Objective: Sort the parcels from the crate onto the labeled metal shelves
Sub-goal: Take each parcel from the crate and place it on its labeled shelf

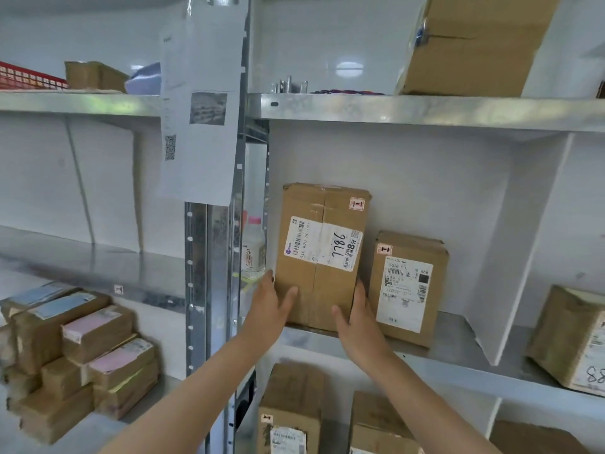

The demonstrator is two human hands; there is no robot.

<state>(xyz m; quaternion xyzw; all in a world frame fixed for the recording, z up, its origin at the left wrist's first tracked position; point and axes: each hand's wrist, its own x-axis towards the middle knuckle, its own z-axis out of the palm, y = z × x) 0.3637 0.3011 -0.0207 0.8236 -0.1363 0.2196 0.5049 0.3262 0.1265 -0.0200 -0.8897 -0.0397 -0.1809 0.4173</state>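
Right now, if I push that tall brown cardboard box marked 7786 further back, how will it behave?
The tall brown cardboard box stands on end on the metal shelf, so a high push might tip it. Its taped faces look flat, so probably stiff. The left hand and right hand flank its base; it likely slides on smooth metal.

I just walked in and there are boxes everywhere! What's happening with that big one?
A person holds a tall brown box that stands upright on a metal shelf. The left hand and right hand press against its lower sides. A smaller box stands just right of it on the same shelf. Other boxes are piled off to the left.
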